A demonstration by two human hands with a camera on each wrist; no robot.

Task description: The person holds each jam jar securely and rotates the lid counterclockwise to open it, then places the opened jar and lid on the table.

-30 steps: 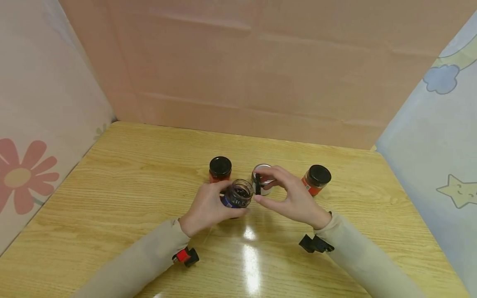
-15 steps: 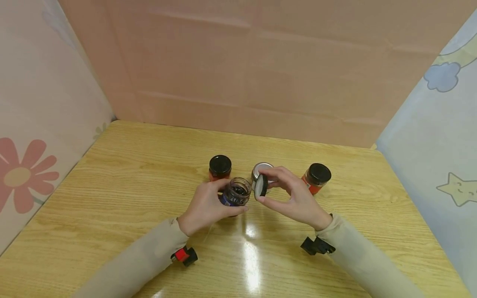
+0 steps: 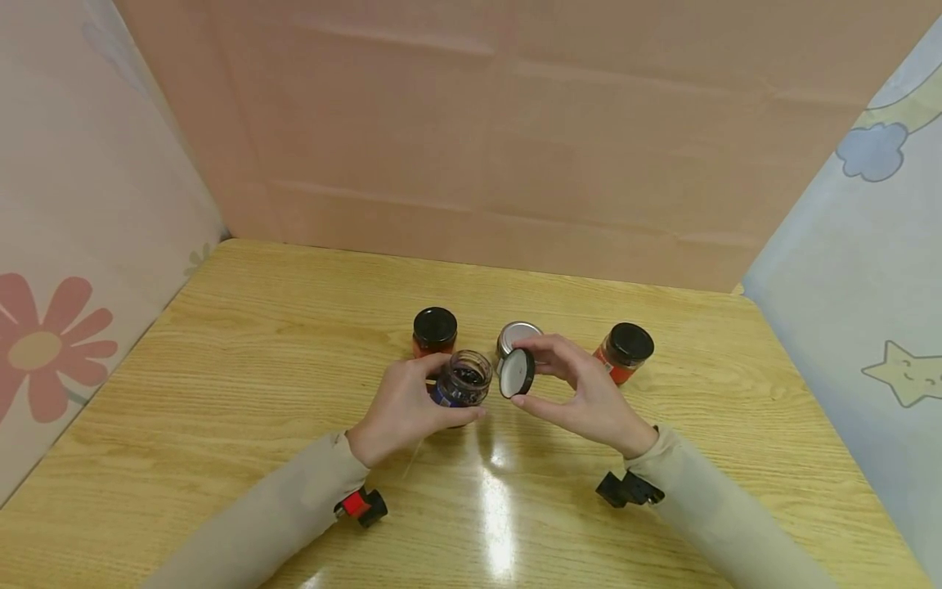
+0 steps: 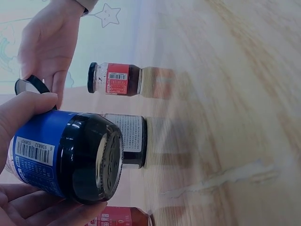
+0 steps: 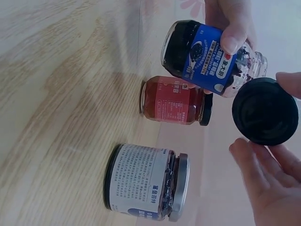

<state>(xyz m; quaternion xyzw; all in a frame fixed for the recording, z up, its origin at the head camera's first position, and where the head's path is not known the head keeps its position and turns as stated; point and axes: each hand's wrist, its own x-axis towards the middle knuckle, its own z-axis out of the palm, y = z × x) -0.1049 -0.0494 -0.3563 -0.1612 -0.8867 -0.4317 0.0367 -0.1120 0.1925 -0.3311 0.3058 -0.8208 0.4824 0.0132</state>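
My left hand grips an open jar with a blue label and dark contents, lifted off the table; the same blue jar fills the left wrist view and shows as the blue jar in the right wrist view. My right hand pinches its black lid between thumb and fingers just right of the jar mouth, white underside turned toward me. The black lid shows its black top in the right wrist view.
On the wooden table stand a red jar with a black lid, a silver-lidded jar behind the lid, and another red jar to the right. Pink and patterned walls enclose three sides.
The right hand has turned the lid from edge-on until its white underside faces the camera. The left hand has tilted the jar slightly.
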